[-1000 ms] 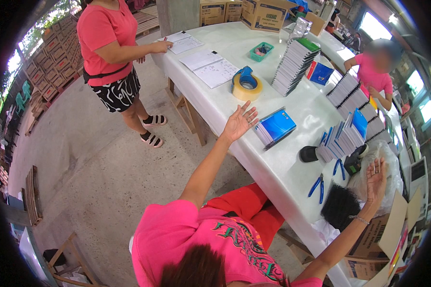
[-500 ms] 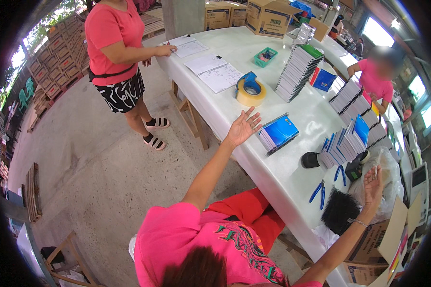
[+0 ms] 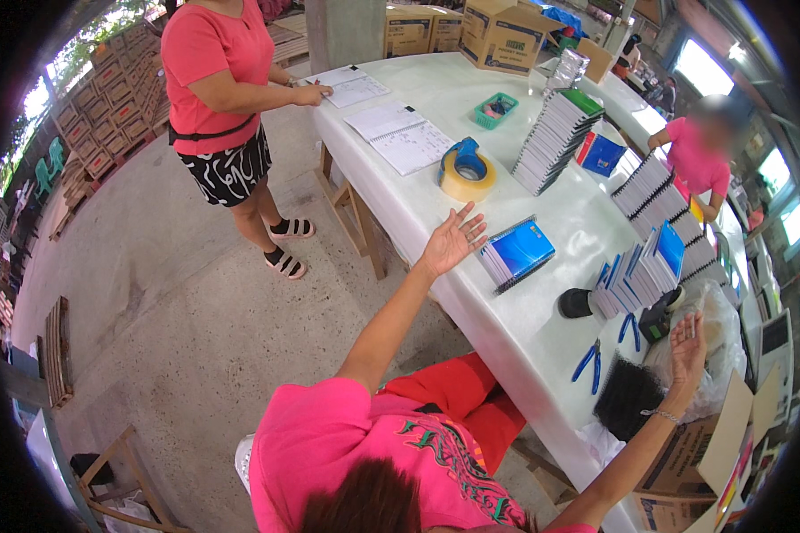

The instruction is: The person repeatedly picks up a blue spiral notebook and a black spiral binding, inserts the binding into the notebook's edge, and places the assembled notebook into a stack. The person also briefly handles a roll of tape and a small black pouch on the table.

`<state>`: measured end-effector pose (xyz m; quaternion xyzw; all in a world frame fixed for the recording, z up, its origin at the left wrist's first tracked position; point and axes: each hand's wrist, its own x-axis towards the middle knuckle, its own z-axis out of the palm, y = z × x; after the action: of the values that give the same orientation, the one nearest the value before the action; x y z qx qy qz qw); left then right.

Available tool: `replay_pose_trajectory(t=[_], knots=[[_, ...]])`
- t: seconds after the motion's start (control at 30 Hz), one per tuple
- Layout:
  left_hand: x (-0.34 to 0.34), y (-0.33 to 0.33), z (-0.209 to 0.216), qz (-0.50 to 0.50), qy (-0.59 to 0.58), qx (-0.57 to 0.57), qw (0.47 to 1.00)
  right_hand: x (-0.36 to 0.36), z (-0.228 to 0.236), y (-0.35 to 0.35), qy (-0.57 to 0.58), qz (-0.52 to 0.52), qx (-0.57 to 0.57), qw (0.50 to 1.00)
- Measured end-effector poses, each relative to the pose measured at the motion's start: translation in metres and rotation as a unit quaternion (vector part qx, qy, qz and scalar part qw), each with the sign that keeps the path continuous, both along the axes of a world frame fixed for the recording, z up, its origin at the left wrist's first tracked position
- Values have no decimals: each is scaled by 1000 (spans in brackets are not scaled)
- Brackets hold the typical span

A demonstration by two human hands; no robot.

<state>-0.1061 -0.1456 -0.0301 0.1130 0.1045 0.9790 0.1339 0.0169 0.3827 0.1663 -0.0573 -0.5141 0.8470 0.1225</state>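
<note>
My left hand (image 3: pixel 454 241) is open, palm up, at the table's near edge, with nothing in it. Just to its right lies a small stack of blue-covered spiral notebooks (image 3: pixel 521 251). My right hand (image 3: pixel 687 346) is raised with fingers apart and empty, in front of a clear plastic bag (image 3: pixel 718 342). Below and left of it rests a bundle of black binding coils (image 3: pixel 629 398). Two blue-handled pliers (image 3: pixel 587 366) lie between the coils and a black round container (image 3: pixel 575 303). Blue-covered notebooks (image 3: pixel 642 271) stand in a leaning row beside that container.
A tape dispenser (image 3: pixel 467 171), open notebooks (image 3: pixel 411 142), a green basket (image 3: pixel 495 110) and a tall notebook stack (image 3: pixel 556 142) occupy the far table. One person (image 3: pixel 213 84) stands at far left, another (image 3: pixel 698 151) at far right. An open carton (image 3: pixel 684 457) is beside my right forearm.
My hands keep nearly the same pose; the right-hand fingers look slightly more curled. The standing person at far left has brought both hands together at the table edge. The view has shifted slightly.
</note>
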Motion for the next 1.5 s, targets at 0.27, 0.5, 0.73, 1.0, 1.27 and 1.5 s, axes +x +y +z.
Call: replay_pose_trajectory(t=[0.27, 0.5, 0.73, 1.0, 1.27, 1.5], knots=[[1, 0, -2, 3, 3, -11, 1000, 3, -6, 4, -5, 2, -19, 1000], [-2, 1, -3, -1, -2, -1, 1000, 1, -12, 16, -13, -6, -30, 999], [-8, -1, 4, -5, 7, 5, 1000, -4, -20, 19, 0, 18, -40, 999], [3, 0, 0, -3, -18, -2, 1000, 6, -20, 23, -22, -15, -49, 998], [-4, -13, -20, -28, 42, 23, 998, -6, 3, -5, 0, 19, 12, 1000], [-15, -9, -13, -41, 17, -9, 999, -48, 27, -14, 16, -24, 146, 989]])
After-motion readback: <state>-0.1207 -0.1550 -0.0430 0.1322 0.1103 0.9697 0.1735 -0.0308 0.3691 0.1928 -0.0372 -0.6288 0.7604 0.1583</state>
